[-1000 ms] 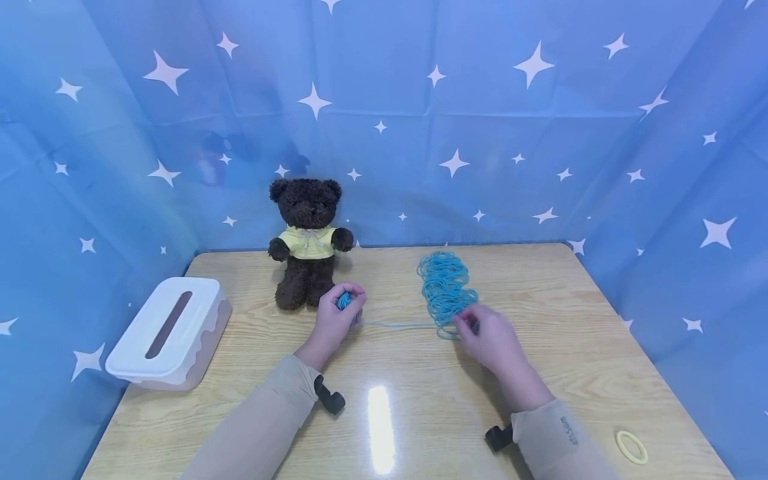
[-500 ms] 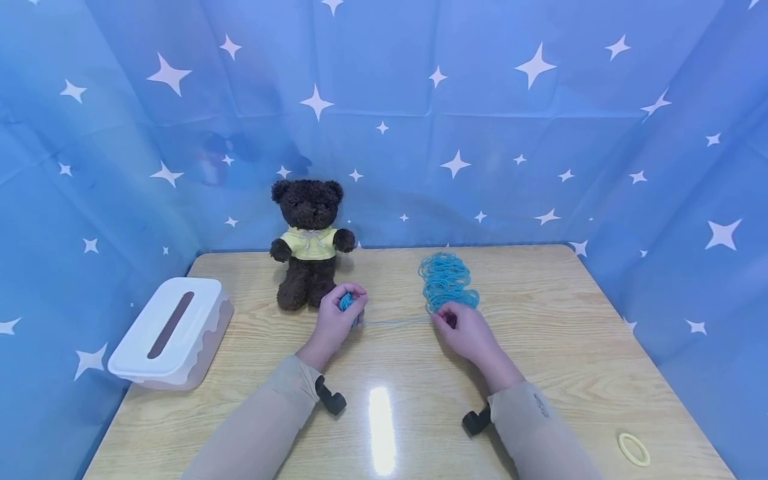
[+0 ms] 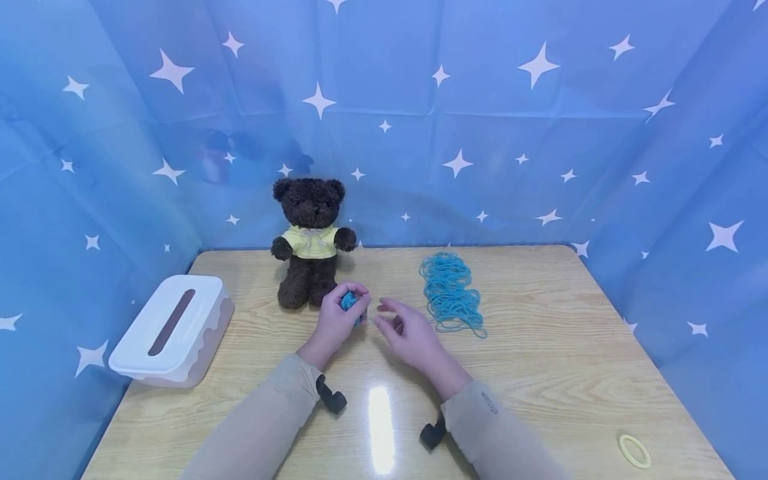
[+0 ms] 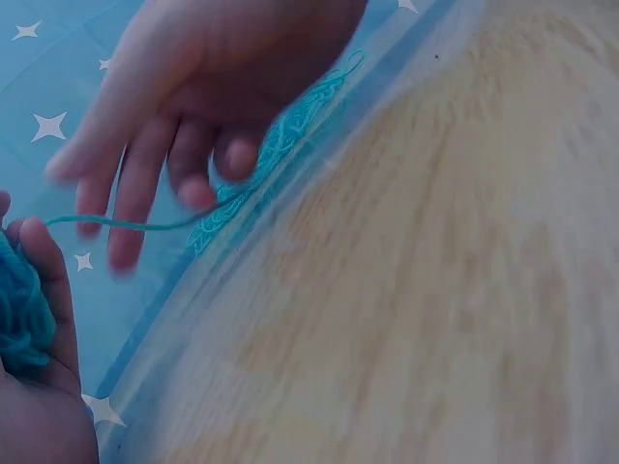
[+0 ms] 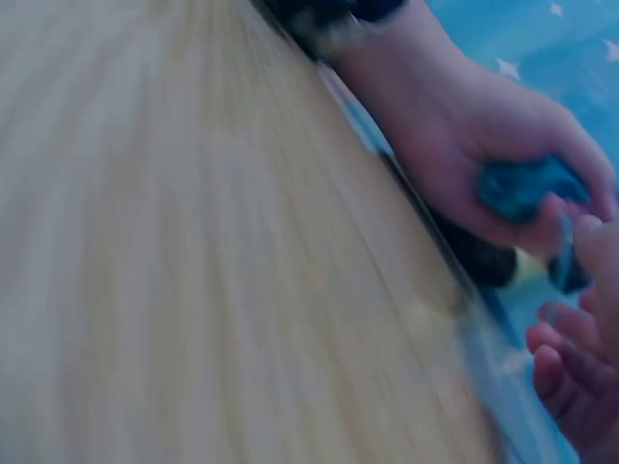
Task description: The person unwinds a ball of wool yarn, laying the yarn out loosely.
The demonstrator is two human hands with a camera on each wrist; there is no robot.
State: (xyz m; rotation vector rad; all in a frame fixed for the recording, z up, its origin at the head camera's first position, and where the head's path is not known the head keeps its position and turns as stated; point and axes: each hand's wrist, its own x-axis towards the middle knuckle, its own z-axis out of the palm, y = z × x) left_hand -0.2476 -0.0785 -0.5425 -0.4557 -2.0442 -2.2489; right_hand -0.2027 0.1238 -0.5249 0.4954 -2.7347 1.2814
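In the head view my left hand [image 3: 336, 320] grips a small ball of blue yarn [image 3: 349, 302] in front of the teddy bear. My right hand [image 3: 415, 339] is just to its right, fingers apart and slightly bent. In the left wrist view a single strand [image 4: 116, 224] leaves the ball [image 4: 24, 314], crosses by the right hand's fingers [image 4: 135, 203] and leads to the loose yarn behind. That pile of looped blue yarn [image 3: 450, 290] lies on the table, right of both hands. The right wrist view shows the ball [image 5: 530, 188] within the left hand's curled fingers.
A dark brown teddy bear [image 3: 311, 207] in a yellow top stands behind the left hand. On the left sits a white lidded box [image 3: 171, 327] with a slot. A pale yellow ring [image 3: 634, 451] lies at the table's front right. Starry blue cloth [image 3: 384, 180] surrounds the table.
My right hand has moved left from the yarn pile to beside the ball, and its fingers have spread. The left hand stays in place with the ball.
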